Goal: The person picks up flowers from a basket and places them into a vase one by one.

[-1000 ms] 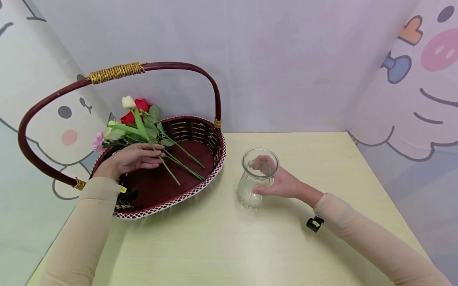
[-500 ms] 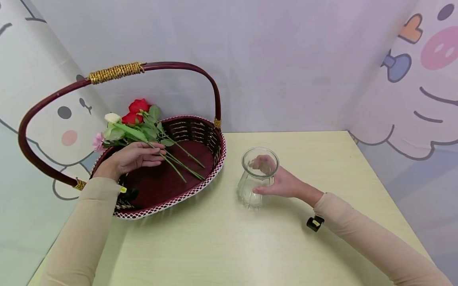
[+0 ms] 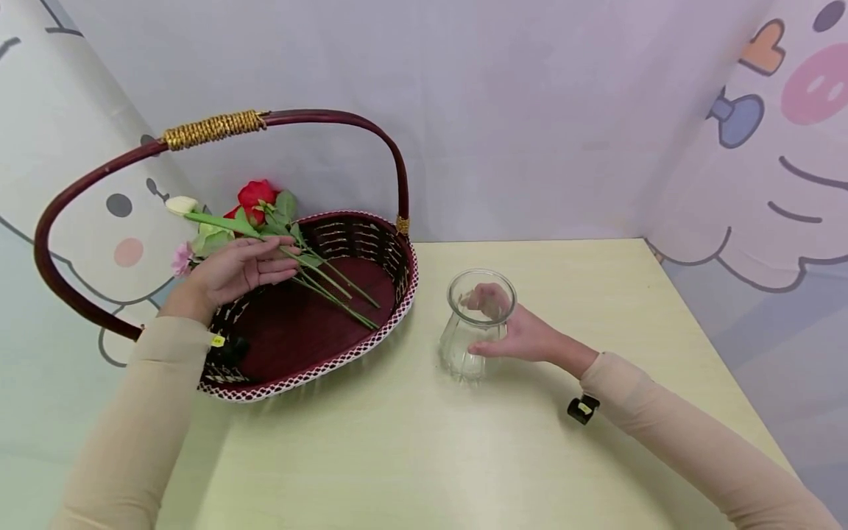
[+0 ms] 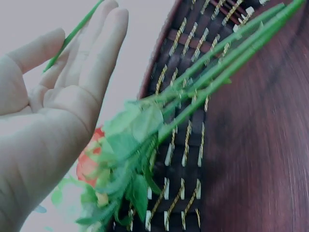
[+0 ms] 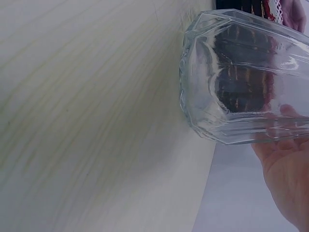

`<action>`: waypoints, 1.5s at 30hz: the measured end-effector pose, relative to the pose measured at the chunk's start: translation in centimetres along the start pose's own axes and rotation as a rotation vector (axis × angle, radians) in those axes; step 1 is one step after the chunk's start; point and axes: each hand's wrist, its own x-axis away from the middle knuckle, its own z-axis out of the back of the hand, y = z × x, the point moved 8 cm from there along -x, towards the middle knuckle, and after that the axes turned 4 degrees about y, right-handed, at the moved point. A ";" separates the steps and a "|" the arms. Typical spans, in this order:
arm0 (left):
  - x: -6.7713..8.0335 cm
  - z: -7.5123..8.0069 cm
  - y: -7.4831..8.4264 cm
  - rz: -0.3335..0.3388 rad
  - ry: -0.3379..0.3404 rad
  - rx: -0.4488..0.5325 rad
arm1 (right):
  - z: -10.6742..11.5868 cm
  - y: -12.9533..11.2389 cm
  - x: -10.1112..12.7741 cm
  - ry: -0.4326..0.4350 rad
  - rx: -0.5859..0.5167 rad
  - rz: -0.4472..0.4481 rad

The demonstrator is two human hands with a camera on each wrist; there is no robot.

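My left hand (image 3: pixel 241 272) pinches the stem of a white tulip (image 3: pixel 182 205) between thumb and fingers, above the basket's left half. The bloom points left, and its stem end slants down to the right. In the left wrist view the thin green stem (image 4: pixel 79 31) passes behind the thumb tip and along the fingers. Red roses (image 3: pixel 257 193), a pale green-white flower (image 3: pixel 213 239) and a pink flower (image 3: pixel 182 260) lie across the basket's back-left rim. My right hand (image 3: pixel 530 338) grips a clear glass vase (image 3: pixel 457 353) standing upright on the table, thumb in front, fingers behind.
The dark red woven basket (image 3: pixel 311 379) has a white-trimmed rim and a tall arched handle (image 3: pixel 215 131) with gold wrapping. A pale wood table (image 3: pixel 411 456) lies under everything. Curtains (image 3: pixel 530 132) with cartoon prints hang behind and at both sides.
The tulip's bloom has swung left and down, away from the red roses. My left hand has risen slightly and turned more palm-up. The right hand and vase have stayed put.
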 end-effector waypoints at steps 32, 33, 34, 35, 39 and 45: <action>0.2 -7.2 0.0 -0.074 -0.088 -0.261 | 0.2 0.5 0.3 -0.034 0.031 -0.063; 0.3 -7.4 -0.1 -0.075 -0.097 -0.254 | 0.1 0.5 0.4 -0.032 0.030 -0.062; 0.4 -7.6 -0.1 -0.076 -0.107 -0.245 | 0.1 0.5 0.4 -0.030 0.036 -0.065; 0.4 -7.7 -0.1 -0.082 -0.117 -0.238 | 0.1 0.4 0.4 -0.030 0.042 -0.064; 0.3 -8.4 0.3 -0.126 -0.148 -0.212 | 0.1 0.3 0.4 -0.038 0.063 -0.062; -0.2 -9.5 0.5 -0.203 -0.190 -0.187 | 0.1 0.4 0.5 -0.028 0.091 -0.071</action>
